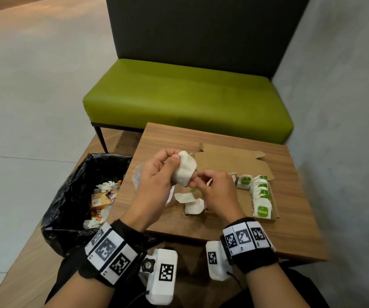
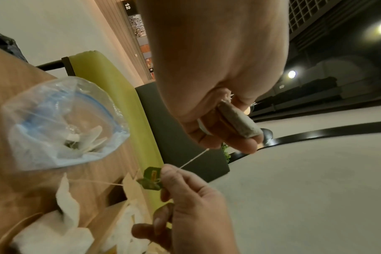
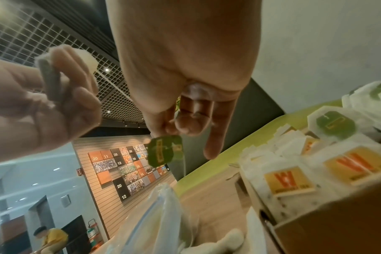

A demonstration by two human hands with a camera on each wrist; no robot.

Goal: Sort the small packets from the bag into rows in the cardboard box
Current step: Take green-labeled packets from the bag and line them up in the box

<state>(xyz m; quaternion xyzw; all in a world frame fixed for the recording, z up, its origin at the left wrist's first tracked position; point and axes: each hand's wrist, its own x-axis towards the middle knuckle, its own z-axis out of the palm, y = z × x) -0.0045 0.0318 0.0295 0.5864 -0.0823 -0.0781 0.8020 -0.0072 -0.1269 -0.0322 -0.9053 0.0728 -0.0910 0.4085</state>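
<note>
My left hand [image 1: 156,181] is raised above the brown wooden table [image 1: 290,218], fingers and thumb curled round a small stack of white paper tea packets [image 1: 184,172]. My right hand [image 1: 216,192] sits just beside it, slightly lower, thumb and forefinger pinching a small green paper tag [image 2: 152,178]; in the left wrist view a thin white string [image 2: 192,159] runs taut from that tag up to the gripped stack. The open flat cardboard box [image 1: 243,198] lies on the table to the right of both hands and holds a row of white packets with green labels [image 1: 261,196] along its right side; the right wrist view also shows packets with orange-and-yellow labels [image 3: 287,180] in the box. Two loose white packets [image 1: 190,202] lie on the table below the hands. The clear plastic zip bag [image 2: 61,123] rests on the table at the left, with packets inside. A bin lined with a black plastic sack [image 1: 76,196] stands beside the table's left edge, and a green upholstered bench [image 1: 185,96] stands behind the table.
</note>
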